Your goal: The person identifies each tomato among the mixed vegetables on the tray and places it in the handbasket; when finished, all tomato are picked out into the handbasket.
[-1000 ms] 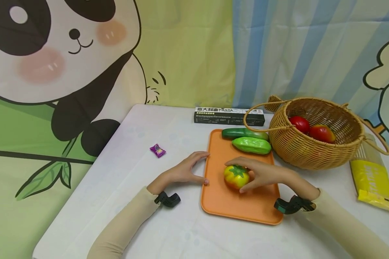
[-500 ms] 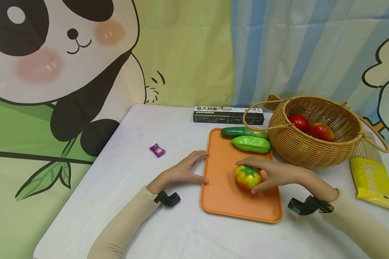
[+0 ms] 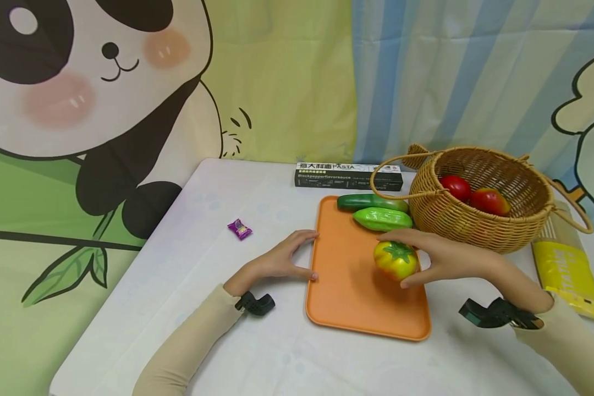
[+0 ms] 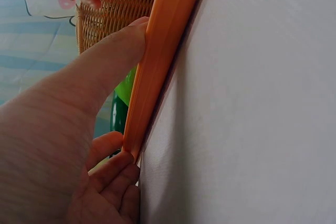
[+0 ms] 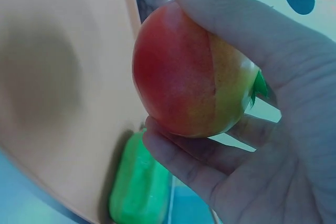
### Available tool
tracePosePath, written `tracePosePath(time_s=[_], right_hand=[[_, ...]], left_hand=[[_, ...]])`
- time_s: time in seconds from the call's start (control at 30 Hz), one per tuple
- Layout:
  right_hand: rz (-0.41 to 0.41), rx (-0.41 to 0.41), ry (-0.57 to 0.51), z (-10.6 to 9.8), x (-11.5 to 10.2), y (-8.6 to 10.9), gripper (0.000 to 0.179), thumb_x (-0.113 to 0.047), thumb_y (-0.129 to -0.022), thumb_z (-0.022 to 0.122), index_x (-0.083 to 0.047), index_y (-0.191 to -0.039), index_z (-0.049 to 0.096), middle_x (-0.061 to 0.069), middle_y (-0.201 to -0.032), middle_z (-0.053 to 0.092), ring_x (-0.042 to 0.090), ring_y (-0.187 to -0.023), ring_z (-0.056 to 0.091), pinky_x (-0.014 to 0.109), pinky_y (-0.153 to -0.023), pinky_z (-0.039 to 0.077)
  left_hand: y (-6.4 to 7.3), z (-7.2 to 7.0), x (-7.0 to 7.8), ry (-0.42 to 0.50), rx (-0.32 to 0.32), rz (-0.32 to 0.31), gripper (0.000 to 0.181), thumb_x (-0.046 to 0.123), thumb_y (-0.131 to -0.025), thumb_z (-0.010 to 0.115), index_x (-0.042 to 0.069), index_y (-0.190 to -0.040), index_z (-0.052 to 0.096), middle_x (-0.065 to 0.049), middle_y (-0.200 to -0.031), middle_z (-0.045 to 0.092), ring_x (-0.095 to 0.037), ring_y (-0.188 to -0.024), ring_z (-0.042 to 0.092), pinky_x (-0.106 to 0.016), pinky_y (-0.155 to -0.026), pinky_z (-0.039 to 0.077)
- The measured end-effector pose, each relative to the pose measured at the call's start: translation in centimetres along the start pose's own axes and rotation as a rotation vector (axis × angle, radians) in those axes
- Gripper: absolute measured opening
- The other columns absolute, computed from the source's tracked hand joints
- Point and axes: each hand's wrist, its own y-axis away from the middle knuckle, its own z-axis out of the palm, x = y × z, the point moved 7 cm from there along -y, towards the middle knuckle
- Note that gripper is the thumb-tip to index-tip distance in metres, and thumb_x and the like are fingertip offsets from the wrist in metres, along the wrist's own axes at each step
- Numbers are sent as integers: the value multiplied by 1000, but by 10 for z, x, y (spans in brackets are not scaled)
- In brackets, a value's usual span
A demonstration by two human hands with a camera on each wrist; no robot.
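Observation:
My right hand (image 3: 440, 256) grips a yellow-and-red tomato (image 3: 395, 260) with a green leafy top, between thumb and fingers. It hangs above the right side of an orange tray (image 3: 346, 297); in the right wrist view the tomato (image 5: 184, 77) is apart from the tray (image 5: 47, 145), whose surface bears a shadow. My left hand (image 3: 284, 258) touches the tray's left edge, thumb and fingers spread apart along it. The left wrist view has the thumb on the tray's rim (image 4: 165, 35). At the tray's far end lie a dark green cucumber (image 3: 371, 203) and a lighter green ridged vegetable (image 3: 383, 219).
Behind the tray's right side stands a wicker basket (image 3: 470, 228) holding two red fruits (image 3: 490, 202), its handle reaching over the tray's far corner. A pasta box (image 3: 348, 177) lies at the back. A yellow packet (image 3: 566, 269) is on the right, a purple candy (image 3: 240, 229) on the left.
My right hand has carried the tomato to the right and up off the tray, from near its middle. My left hand has stayed at the tray's edge.

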Motion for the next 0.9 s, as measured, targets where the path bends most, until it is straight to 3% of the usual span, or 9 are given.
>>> tracePosePath(time_s=[0.13,0.33,0.47,0.7,0.9], right_hand=[[7,15,11,-8,-3,5,77,-46,-81,77,-17,-144,45,5,-145,46,25,-129,44,41,-102,47],[-34,55,44,-22,-7,11,76,-38,-81,79,-20,-145,43,4,-143,46,20,-127,45,24,-100,45],[-67,77,71,-30,-11,14,76,-37,-80,81,-19,-144,44,4,-140,48,12,-122,46,20,-96,47],[-85,96,137,-44,-11,18,77,-34,-78,82,-16,-143,45,3,-138,49,8,-117,47,21,-91,50],[-136,148,220,-56,-14,20,82,-30,-73,87,-16,-143,46,4,-138,51,4,-120,45,13,-94,44]], left_hand=[[0,-1,1,1,2,1,93,30,-77,84,10,-151,32,-9,-156,28,-25,-146,23,-43,-120,21],[1,-2,1,-3,3,4,93,30,-77,84,10,-151,32,-9,-156,28,-25,-146,24,-43,-119,21],[0,-2,1,1,1,-1,93,30,-77,84,10,-151,32,-9,-156,28,-25,-146,24,-43,-119,21],[1,-3,4,12,10,17,92,28,-77,84,8,-151,33,-10,-155,29,-26,-145,24,-44,-119,21],[-1,-1,0,15,14,25,92,27,-76,85,8,-150,33,-10,-155,30,-25,-145,25,-43,-119,21]])
